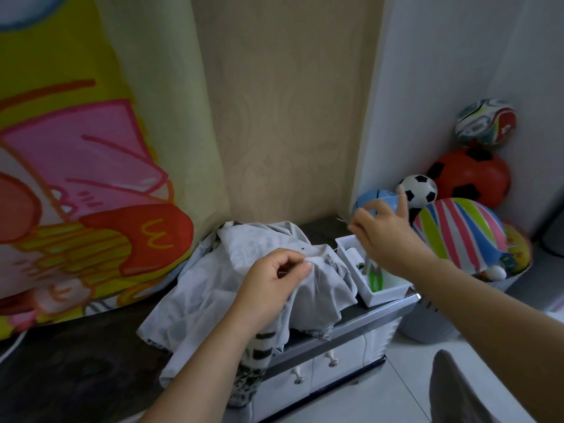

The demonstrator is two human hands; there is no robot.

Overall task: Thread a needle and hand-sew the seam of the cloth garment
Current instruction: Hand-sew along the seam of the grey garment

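A pale grey cloth garment (213,288) lies bunched on a dark cabinet top (91,361). My left hand (276,277) pinches a fold of the garment near its upper middle. My right hand (381,232) is raised up and to the right above a white box, with thumb and forefinger pinched together. A thin needle (341,220) seems to stick out from those fingertips. A faint thread (335,249) runs from the garment toward the right hand.
A white open box (386,296) with green-handled scissors (374,277) sits at the cabinet's right end. Several balls (457,230) are heaped in the right corner. A bright cartoon cloth (76,178) hangs at left. Small white drawers (317,370) sit below the top.
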